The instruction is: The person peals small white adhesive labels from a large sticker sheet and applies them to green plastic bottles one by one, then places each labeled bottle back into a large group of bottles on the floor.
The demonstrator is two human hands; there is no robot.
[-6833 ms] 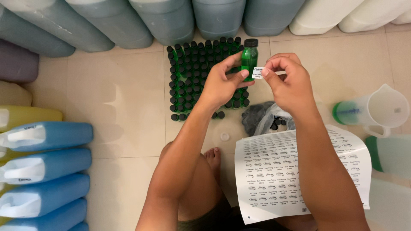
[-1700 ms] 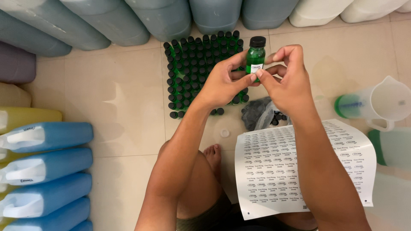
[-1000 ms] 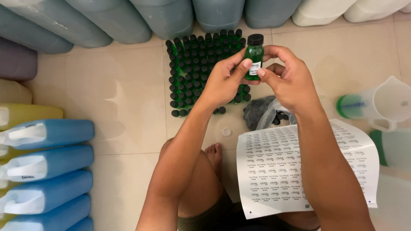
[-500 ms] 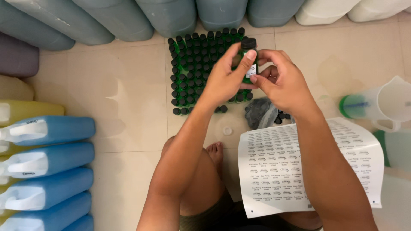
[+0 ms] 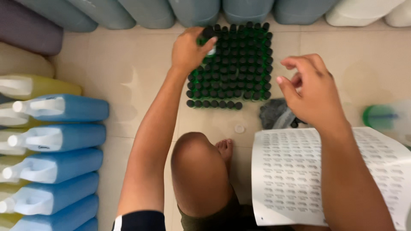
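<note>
Along the left wall lie blue jugs stacked on their sides, with a yellow one above them and big grey-blue drums lined up across the top. The left hand reaches out over the far left corner of the block of small green bottles, fingers wrapped around a green bottle with a black cap, held at the edge of the block among its neighbours. A small white cap lies alone on the tile below the block. Further right, the right hand hangs loose above the floor, fingers half curled and holding nothing, over a grey bag. Below it the white label sheet rests across the lap, and a pitcher of green liquid sits at the far right.
</note>
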